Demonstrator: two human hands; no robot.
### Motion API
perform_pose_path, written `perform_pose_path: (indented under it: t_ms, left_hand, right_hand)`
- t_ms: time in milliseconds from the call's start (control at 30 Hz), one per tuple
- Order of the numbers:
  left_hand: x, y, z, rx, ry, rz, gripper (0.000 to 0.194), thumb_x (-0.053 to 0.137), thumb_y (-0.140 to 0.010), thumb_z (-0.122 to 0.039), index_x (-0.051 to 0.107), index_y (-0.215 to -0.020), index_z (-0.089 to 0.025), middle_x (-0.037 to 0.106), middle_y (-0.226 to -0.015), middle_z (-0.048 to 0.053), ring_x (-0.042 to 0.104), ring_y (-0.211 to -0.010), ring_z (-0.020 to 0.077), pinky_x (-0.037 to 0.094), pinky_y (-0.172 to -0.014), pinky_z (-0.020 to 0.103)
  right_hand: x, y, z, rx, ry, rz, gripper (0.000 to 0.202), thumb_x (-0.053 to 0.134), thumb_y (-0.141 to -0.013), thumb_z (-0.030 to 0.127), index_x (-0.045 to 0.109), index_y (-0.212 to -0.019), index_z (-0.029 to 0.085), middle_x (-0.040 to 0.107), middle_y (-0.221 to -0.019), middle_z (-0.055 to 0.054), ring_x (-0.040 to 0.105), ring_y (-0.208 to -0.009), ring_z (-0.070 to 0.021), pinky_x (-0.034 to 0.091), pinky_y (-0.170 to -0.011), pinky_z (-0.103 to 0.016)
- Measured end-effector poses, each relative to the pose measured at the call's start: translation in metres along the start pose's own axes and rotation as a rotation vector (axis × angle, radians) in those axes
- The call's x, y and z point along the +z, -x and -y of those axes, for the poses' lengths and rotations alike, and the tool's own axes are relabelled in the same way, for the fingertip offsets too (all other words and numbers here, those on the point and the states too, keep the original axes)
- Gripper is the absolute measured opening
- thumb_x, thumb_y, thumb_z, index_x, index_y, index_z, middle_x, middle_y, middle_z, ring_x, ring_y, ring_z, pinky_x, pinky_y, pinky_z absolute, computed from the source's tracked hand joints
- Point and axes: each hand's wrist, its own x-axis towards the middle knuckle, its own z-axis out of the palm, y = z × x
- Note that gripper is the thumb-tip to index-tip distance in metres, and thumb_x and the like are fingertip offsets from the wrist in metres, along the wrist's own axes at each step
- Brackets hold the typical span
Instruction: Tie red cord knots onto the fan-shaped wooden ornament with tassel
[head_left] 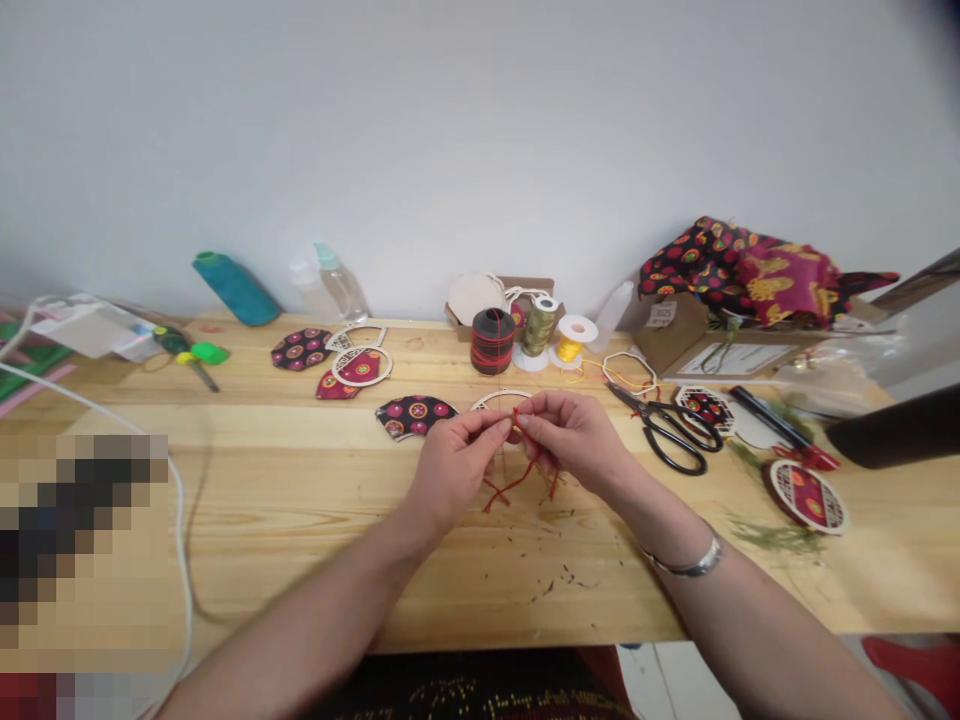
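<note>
My left hand (pixel 456 462) and right hand (pixel 576 432) pinch thin, dangling red cord (pixel 504 498) before a half-hidden pale frame (pixel 501 398), black-handled scissors (pixel 651 411) nearby.

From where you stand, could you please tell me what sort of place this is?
Probably a craft workspace: a red-and-black spool, black-handled scissors and a fan-shaped patterned piece are on the wooden table.

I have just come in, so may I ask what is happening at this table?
A person is working with a red cord, pinched between the fingertips of the left hand and right hand above the table. Loose ends hang below the fingers. Spools stand behind the hands, and black-handled scissors lie to the right.
</note>
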Motion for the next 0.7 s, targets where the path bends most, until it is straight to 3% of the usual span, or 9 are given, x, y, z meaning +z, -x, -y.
perform_pose_path:
  t_ms: [167,400,700]
  left_hand:
    - [0.0005,-0.0001,-0.0008,-0.011,0.075,-0.018,0.02,0.066,-0.076,-0.033,0.07,-0.076,-0.014,0.06,-0.065,-0.001,0.037,-0.045,0.0041,0.03,-0.042,0.018]
    - [0.0022,-0.0013,-0.0031,-0.08,0.219,0.016,0.021,0.071,-0.071,-0.033,0.069,-0.074,-0.013,0.057,-0.059,-0.002,0.033,-0.04,0.0019,0.022,-0.037,0.018]
    - [-0.0009,-0.0007,-0.0019,-0.024,0.091,0.019,0.019,0.067,-0.076,-0.033,0.071,-0.074,-0.014,0.06,-0.063,-0.001,0.033,-0.043,0.0032,0.025,-0.041,0.021]
  right_hand:
    - [-0.0009,-0.0011,0.0006,0.0,0.0,0.007,0.021,0.069,-0.068,0.032,0.059,-0.077,0.015,0.059,-0.052,0.004,0.047,-0.038,-0.0045,0.035,-0.032,-0.014]
    - [-0.0041,-0.0015,-0.001,0.006,0.032,0.014,0.023,0.069,-0.07,0.033,0.06,-0.08,0.015,0.058,-0.053,0.004,0.048,-0.042,-0.0054,0.036,-0.035,-0.016]
    - [-0.0056,-0.0007,0.0012,-0.011,0.06,0.038,0.022,0.07,-0.072,0.032,0.061,-0.08,0.014,0.057,-0.052,0.005,0.046,-0.041,-0.0038,0.036,-0.036,-0.016]
